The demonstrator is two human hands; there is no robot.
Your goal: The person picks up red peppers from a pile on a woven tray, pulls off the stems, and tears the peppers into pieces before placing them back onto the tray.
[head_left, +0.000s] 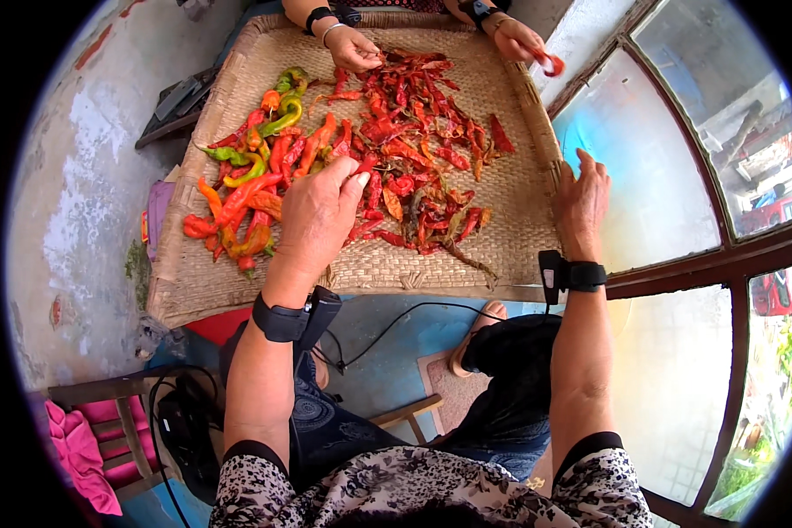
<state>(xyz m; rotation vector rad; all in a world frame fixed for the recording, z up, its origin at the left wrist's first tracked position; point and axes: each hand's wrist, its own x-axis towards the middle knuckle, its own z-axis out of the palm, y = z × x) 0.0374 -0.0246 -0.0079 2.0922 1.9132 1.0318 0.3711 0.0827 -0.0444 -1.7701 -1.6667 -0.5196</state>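
Observation:
Over the middle of a woven tray (510, 220), my left hand (321, 211) is closed in a pinch, with a red chili pepper (367, 164) showing at its fingertips. Fresh red, orange and green peppers (246, 189) lie to its left. On its other side spreads a heap of shrivelled, dried red chili peppers (405, 114). My right hand (583, 202) is at the tray's right rim, fingers extended and apart, with nothing visible in it. Its palm side is hidden.
Across the tray, another person's hand (354, 48) touches the dried peppers, while their other hand (515, 37) holds a red pepper piece (550, 63) past the rim. Window panes (647, 158) stand close on the right. A black cable (396, 321) hangs below the tray.

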